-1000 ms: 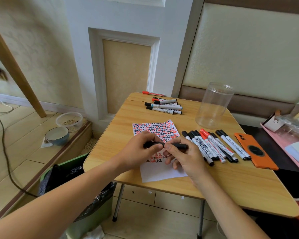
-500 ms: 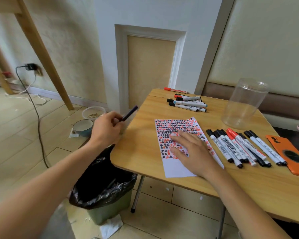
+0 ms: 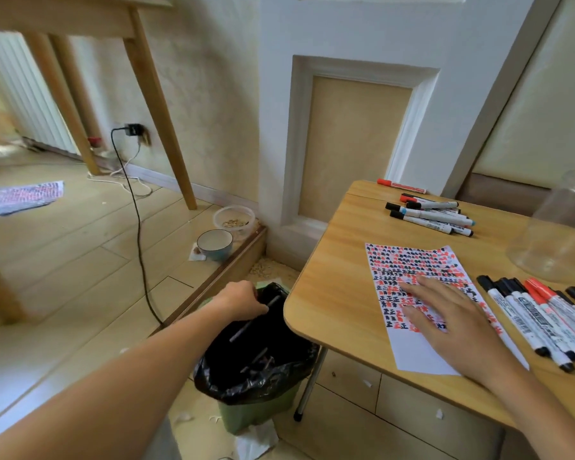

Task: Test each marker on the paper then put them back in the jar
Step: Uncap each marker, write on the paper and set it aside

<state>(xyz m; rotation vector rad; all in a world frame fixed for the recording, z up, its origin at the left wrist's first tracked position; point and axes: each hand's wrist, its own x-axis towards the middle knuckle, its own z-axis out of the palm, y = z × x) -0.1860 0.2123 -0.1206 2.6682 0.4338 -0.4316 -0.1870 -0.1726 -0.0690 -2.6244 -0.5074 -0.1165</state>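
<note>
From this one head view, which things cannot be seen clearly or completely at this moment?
- Jar: cut off by the right edge; its contents cannot be told.
- Near row of markers: runs off the right edge, so no full count.
- Left hand over the bin: blurred; a dark stick shows below it, held or dropped unclear.
- Bin contents: lost in the black bag.
- Paper: the right hand covers part.

Marked paper (image 3: 409, 287) flat on table; capped markers (image 3: 538, 323) rowed to its right, second cluster (image 3: 432, 215) behind, clear jar (image 3: 560, 240) inverted.
</note>
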